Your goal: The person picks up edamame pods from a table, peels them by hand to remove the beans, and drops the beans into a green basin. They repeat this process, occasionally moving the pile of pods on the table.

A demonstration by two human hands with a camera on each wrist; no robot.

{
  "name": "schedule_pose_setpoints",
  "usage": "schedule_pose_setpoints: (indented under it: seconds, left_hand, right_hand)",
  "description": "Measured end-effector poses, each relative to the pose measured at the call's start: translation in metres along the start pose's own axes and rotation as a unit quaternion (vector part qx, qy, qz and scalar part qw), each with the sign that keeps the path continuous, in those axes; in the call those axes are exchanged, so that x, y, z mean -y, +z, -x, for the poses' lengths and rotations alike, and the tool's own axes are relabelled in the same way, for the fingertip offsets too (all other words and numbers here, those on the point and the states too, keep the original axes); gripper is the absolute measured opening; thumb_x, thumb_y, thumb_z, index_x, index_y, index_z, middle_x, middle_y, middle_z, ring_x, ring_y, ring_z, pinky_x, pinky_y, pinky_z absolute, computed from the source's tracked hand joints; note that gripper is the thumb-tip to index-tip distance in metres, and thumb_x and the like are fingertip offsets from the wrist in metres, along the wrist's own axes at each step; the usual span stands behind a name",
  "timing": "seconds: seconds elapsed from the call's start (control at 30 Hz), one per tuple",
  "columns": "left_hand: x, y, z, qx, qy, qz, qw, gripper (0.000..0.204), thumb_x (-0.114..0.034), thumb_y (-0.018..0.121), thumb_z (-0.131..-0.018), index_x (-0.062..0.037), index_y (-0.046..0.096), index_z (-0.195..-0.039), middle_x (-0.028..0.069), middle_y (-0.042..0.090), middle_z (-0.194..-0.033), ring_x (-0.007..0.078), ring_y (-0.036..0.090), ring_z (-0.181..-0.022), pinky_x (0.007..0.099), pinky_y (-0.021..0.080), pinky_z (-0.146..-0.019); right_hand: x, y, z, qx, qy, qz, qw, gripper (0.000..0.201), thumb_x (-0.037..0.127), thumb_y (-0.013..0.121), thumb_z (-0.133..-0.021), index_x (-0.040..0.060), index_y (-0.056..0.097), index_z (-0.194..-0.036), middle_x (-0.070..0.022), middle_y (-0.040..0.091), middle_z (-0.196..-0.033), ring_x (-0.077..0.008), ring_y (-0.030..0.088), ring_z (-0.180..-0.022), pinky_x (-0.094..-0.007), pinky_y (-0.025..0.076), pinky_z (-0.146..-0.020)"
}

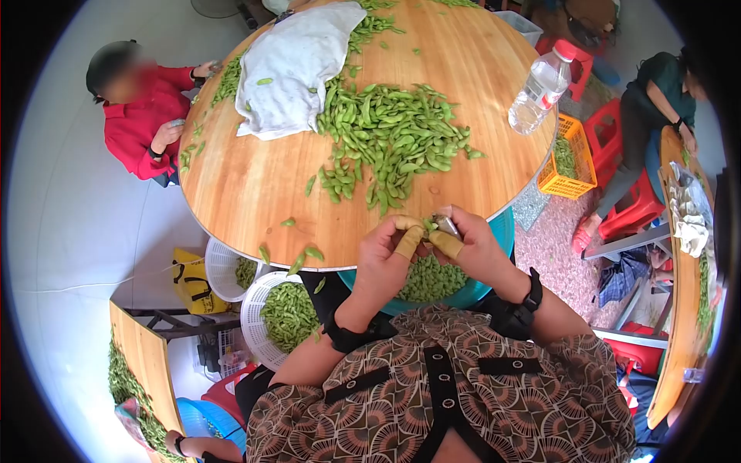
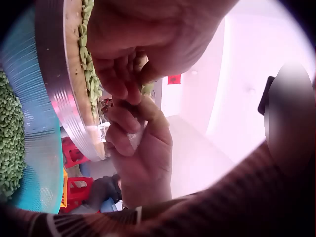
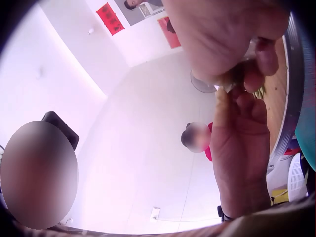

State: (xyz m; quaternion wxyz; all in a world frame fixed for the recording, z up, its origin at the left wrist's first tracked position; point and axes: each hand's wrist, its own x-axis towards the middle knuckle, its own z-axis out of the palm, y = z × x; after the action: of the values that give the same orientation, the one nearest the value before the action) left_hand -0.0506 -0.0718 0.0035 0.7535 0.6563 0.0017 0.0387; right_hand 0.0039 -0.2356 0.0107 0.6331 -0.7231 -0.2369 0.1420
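Note:
Both hands meet over the table's front edge, above a teal basket (image 1: 503, 231) of shelled green beans (image 1: 432, 279). The left hand (image 1: 384, 258) pinches a green pod (image 1: 430, 224) between its thumb and fingers. Yellow covers wrap both thumbs. The right hand (image 1: 477, 248) grips the same pod from the other side, with a shiny, partly hidden object (image 1: 447, 225) within its curled fingers. In the left wrist view the fingertips of the two hands touch around the pod (image 2: 147, 89). Beyond the hands lies a pile of pods (image 1: 401, 135) on the round table (image 1: 255, 193).
A white cloth (image 1: 297, 69) and a water bottle (image 1: 543, 89) stand on the table. White baskets (image 1: 258, 328) of pods sit at the lower left, a yellow crate (image 1: 567, 185) at the right. A person in red (image 1: 143, 116) sits at the left, another person (image 1: 656, 100) at the right.

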Motion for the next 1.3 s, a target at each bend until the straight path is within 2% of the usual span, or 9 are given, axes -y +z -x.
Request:
schedule_pose_setpoints:
  seconds: [0.1,0.27,0.53,0.6,0.73,0.8,1.03,1.2,1.3]
  left_hand:
    - [0.006,-0.004,0.001,0.029,-0.021,0.039,0.999,0.009,-0.008,0.054,-0.096,-0.0011,0.058,-0.100,0.0023,0.063,-0.082,0.0086,0.061,-0.074,0.0234,0.051,-0.065]
    - [0.003,0.002,-0.001,0.038,-0.052,0.063,0.996,0.009,-0.005,0.055,-0.094,-0.0009,0.057,-0.102,0.0028,0.063,-0.082,0.0085,0.062,-0.076,0.0233,0.052,-0.065]
    - [0.005,-0.002,-0.002,0.064,-0.067,0.021,0.995,0.014,-0.002,0.060,-0.090,-0.0007,0.057,-0.104,0.0042,0.064,-0.084,0.0091,0.063,-0.074,0.0244,0.053,-0.066]
    - [0.006,0.001,-0.001,0.057,0.056,-0.160,0.984,0.019,-0.002,0.062,-0.089,-0.0009,0.058,-0.107,0.0040,0.066,-0.091,0.0093,0.063,-0.077,0.0238,0.052,-0.067]
    - [-0.005,0.002,-0.001,0.062,0.054,-0.230,0.970,0.023,-0.004,0.067,-0.085,-0.0023,0.059,-0.106,0.0057,0.066,-0.089,0.0114,0.063,-0.075,0.0247,0.050,-0.066]
    - [-0.004,0.004,-0.001,0.036,0.152,-0.316,0.936,0.025,-0.005,0.069,-0.081,-0.0033,0.059,-0.104,0.0083,0.066,-0.086,0.0163,0.063,-0.073,0.0270,0.050,-0.065]
    - [0.004,0.004,0.002,0.041,0.063,-0.358,0.931,0.022,-0.001,0.064,-0.080,-0.0034,0.059,-0.101,0.0097,0.064,-0.084,0.0223,0.062,-0.072,0.0315,0.050,-0.065]
    - [-0.004,0.006,-0.006,0.046,0.310,-0.413,0.855,0.018,-0.001,0.059,-0.082,-0.0016,0.059,-0.099,0.0122,0.062,-0.080,0.0279,0.062,-0.073,0.0332,0.049,-0.064]
    - [-0.004,0.003,0.002,0.068,0.210,-0.395,0.892,0.012,-0.003,0.057,-0.085,0.0001,0.059,-0.097,0.0126,0.060,-0.076,0.0248,0.060,-0.068,0.0319,0.047,-0.060]
  right_hand:
    - [0.003,-0.007,0.001,0.052,0.121,-0.146,0.980,0.019,0.009,0.067,-0.082,0.0020,0.055,-0.095,-0.0003,0.052,-0.071,-0.0070,0.048,-0.066,-0.0257,0.041,-0.057]
    - [0.002,-0.010,-0.001,0.030,-0.059,0.147,0.987,0.015,0.007,0.064,-0.078,0.0017,0.057,-0.090,-0.0098,0.055,-0.069,-0.0189,0.053,-0.060,-0.0304,0.044,-0.058]
    - [-0.005,-0.019,0.003,0.056,0.003,0.075,0.996,0.014,0.005,0.060,-0.079,0.0007,0.060,-0.093,-0.0124,0.061,-0.074,-0.0194,0.058,-0.064,-0.0309,0.046,-0.061]
    - [-0.006,-0.019,0.003,0.067,0.037,0.025,0.997,0.015,0.004,0.059,-0.081,0.0001,0.061,-0.094,-0.0121,0.062,-0.076,-0.0182,0.060,-0.066,-0.0306,0.046,-0.062]
    - [-0.002,-0.019,0.004,0.048,-0.024,0.078,0.995,0.014,0.004,0.059,-0.081,-0.0015,0.061,-0.094,-0.0117,0.064,-0.079,-0.0165,0.062,-0.071,-0.0296,0.048,-0.065]
    - [0.002,-0.020,0.005,0.058,-0.010,0.070,0.996,0.014,0.004,0.059,-0.081,-0.0016,0.061,-0.094,-0.0119,0.064,-0.079,-0.0169,0.062,-0.072,-0.0294,0.048,-0.066]
    - [0.015,-0.020,0.010,0.035,-0.044,0.167,0.984,0.016,0.003,0.061,-0.075,-0.0007,0.059,-0.090,-0.0158,0.057,-0.073,-0.0255,0.057,-0.063,-0.0330,0.045,-0.060]
    - [0.016,-0.026,0.006,0.043,-0.006,0.181,0.983,0.019,0.003,0.063,-0.073,0.0006,0.057,-0.091,-0.0159,0.055,-0.071,-0.0272,0.055,-0.062,-0.0344,0.043,-0.058]
    - [0.018,-0.024,0.003,0.044,-0.027,0.129,0.990,0.018,0.004,0.065,-0.073,0.0006,0.057,-0.088,-0.0145,0.055,-0.071,-0.0274,0.055,-0.063,-0.0349,0.042,-0.058]
